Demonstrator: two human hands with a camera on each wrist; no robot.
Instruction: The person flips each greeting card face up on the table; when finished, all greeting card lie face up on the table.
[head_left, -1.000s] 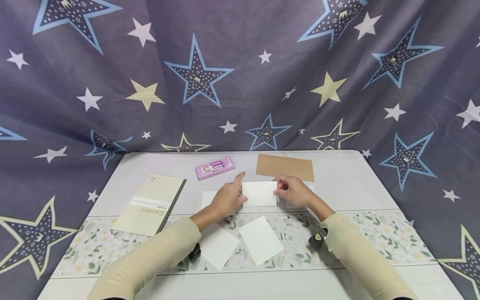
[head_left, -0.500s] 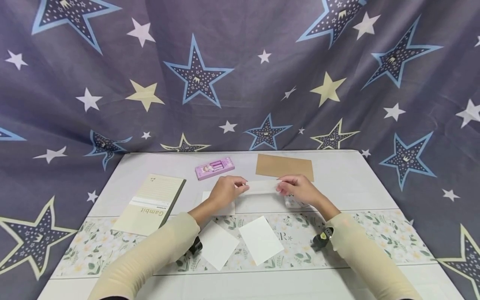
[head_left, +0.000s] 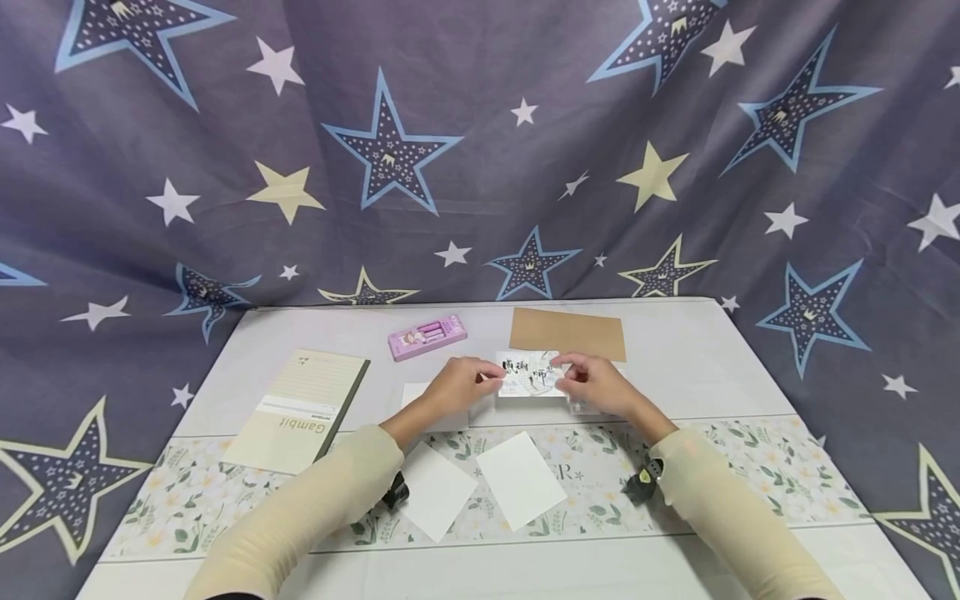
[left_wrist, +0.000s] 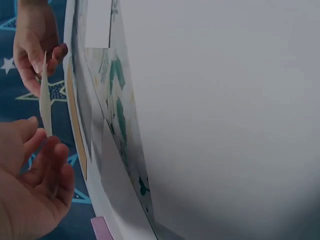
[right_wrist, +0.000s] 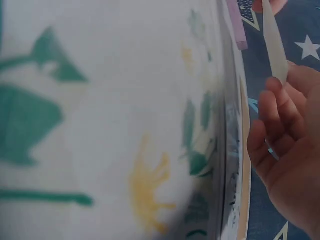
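Between both hands, above the table, is a small white card [head_left: 529, 385] with black brush-style characters and a pale printed pattern facing up. My left hand [head_left: 459, 385] pinches its left edge between thumb and fingers. The right edge is pinched by my right hand [head_left: 597, 382]. Seen edge-on in the left wrist view, the card [left_wrist: 45, 100] is a thin strip running from one hand to the other. Partly hidden under the right hand, something clear with a printed pattern [head_left: 583, 407] lies on the table.
Two blank white cards [head_left: 521, 481] [head_left: 437, 492] lie in front on the floral band, and another white sheet [head_left: 450, 419] is under the left hand. A cream notebook [head_left: 297, 412] lies left, a purple pen box [head_left: 427, 337] and brown envelope [head_left: 567, 333] behind. A star-patterned curtain [head_left: 480, 208] hangs behind.
The card was held blank side showing, then tipped nearly edge-on, and now shows its printed side. The left index finger, earlier stretched out, has curled in to the card.
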